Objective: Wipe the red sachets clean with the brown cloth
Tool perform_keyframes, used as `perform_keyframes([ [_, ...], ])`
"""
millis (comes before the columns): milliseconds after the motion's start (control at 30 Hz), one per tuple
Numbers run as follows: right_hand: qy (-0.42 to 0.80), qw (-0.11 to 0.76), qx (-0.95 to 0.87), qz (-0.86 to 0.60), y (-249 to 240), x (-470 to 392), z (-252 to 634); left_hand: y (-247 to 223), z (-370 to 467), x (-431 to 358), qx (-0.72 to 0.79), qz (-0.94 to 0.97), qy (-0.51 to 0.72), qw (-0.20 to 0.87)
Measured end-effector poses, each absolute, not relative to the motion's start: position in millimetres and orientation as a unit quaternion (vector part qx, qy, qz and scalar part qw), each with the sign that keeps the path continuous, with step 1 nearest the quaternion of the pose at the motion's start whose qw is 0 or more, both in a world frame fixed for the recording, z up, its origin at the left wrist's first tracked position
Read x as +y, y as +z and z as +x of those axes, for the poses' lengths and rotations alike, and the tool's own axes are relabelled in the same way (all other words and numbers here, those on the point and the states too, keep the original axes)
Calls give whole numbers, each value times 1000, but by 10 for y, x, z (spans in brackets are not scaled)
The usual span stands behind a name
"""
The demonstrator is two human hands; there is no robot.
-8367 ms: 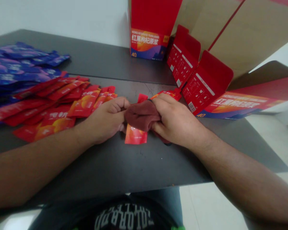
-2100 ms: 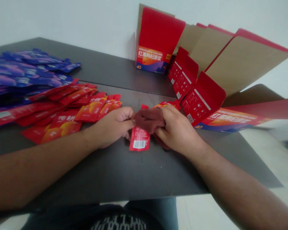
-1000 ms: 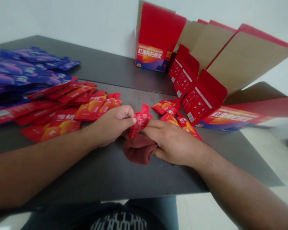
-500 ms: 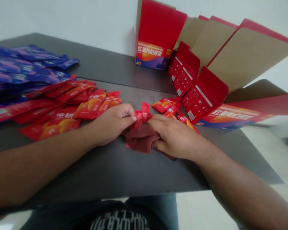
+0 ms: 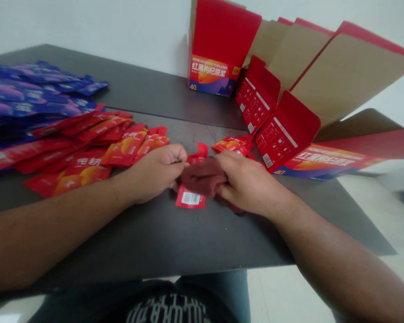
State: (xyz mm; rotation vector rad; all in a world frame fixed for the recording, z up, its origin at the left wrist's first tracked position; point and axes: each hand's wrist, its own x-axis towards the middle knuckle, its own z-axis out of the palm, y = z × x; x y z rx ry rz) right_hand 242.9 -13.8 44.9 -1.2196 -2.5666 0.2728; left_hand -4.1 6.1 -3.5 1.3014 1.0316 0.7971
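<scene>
A red pouch [image 5: 191, 198] with a white barcode label lies back up in front of me, its middle covered by a reddish-brown cloth [image 5: 202, 177]. My right hand [image 5: 244, 181] is closed round the cloth and presses it onto the pouch. At the pouch's left edge, my left hand [image 5: 163, 172] is closed in a pinch; its fingertips partly disappear behind the cloth. Just beyond my right hand, several red pouches [image 5: 232, 144] lie in a small group. More red pouches [image 5: 126, 143] are spread beyond my left forearm.
A heap of blue-purple pouches [image 5: 37, 92] covers the far left of the dark table [image 5: 148, 237]. Open red cartons with raised flaps stand at the right: one carton [image 5: 210, 74] at the back, another [image 5: 323, 161] nearer. A pale wall [image 5: 121, 36] rises behind the table.
My right hand has moved the cloth slightly up and away across the pouch. The pouch's barcode end, hidden before, now shows below the cloth. My left hand stays at the pouch's edge.
</scene>
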Motion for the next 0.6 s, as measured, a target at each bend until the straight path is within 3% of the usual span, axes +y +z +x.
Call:
perform_keyframes([
  [133, 49, 211, -846, -488, 389, -49, 2450, -28, -28, 49, 447, 557, 344, 609],
  [333, 173, 103, -930, -309, 445, -205, 2401, -126, -81, 124, 443, 601, 359, 561],
  [500, 63, 183, -859, -473, 418, -75, 2451, -108, -31, 119, 445, 563, 352, 601],
  [600, 52, 205, -853, -477, 366, -63, 2427, -95, -33, 111, 448, 568, 349, 596],
])
